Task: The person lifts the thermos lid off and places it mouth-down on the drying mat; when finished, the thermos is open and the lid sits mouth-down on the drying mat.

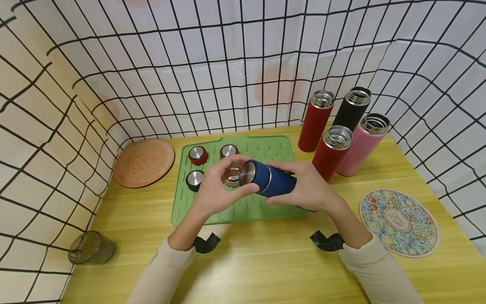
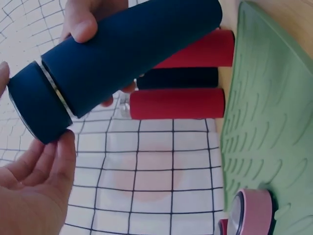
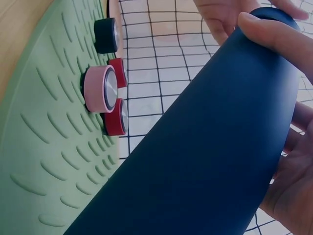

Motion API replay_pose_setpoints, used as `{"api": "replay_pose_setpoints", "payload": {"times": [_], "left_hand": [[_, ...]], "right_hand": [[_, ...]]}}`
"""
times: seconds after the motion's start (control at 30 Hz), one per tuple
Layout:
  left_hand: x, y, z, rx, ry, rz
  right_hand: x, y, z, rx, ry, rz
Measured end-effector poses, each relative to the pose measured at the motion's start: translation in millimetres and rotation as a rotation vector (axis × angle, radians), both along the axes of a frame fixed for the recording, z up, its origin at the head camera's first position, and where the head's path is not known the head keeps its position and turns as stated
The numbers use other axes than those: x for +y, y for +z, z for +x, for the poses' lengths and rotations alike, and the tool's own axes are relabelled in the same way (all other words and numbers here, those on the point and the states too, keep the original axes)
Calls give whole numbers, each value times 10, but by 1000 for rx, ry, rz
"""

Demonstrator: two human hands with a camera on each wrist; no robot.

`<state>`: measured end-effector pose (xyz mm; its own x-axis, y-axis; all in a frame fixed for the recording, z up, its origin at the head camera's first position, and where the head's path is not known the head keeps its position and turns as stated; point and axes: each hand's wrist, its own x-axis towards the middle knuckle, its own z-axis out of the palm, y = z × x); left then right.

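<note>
A blue thermos bottle (image 1: 282,183) is held tilted above the green mat (image 1: 212,217), its lid end toward the left. My right hand (image 1: 309,185) grips the body, thumb and fingers on opposite sides. At the other end my left hand (image 1: 216,190) pinches the blue lid (image 1: 253,175) between thumb and fingers. A thin silver band shows between lid and body in the left wrist view, where the lid (image 2: 39,103) sits at the mouth. Beneath the hands, a pink lid (image 1: 233,181) is partly covered by the left hand. Near it are a black lid (image 1: 195,180) and two red lids (image 1: 198,156).
Several lidless bottles stand at the right: a red bottle (image 1: 315,122), another red bottle (image 1: 331,154), a black bottle (image 1: 348,112) and a pink bottle (image 1: 362,145). A patterned round mat (image 1: 398,221), an orange round mat (image 1: 144,162) and a glass (image 1: 92,248) lie around. Wire grid (image 1: 243,61) encloses the table.
</note>
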<state>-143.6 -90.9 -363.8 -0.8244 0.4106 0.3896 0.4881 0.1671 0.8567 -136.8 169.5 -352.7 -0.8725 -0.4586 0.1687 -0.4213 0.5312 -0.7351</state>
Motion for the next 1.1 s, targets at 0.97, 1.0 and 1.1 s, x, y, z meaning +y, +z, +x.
{"api": "replay_pose_setpoints", "payload": {"times": [0.97,1.0,1.1], "left_hand": [[-70,-43,-101,-54,-323,165],[-68,-47,-98,-58,-298,163],[-51,-53,-84,-74,-231,156]], "right_hand": [[24,11,14,-43,32,-73],[19,12,14,-41,28,-73],[6,0,7,-24,16,-67]]}}
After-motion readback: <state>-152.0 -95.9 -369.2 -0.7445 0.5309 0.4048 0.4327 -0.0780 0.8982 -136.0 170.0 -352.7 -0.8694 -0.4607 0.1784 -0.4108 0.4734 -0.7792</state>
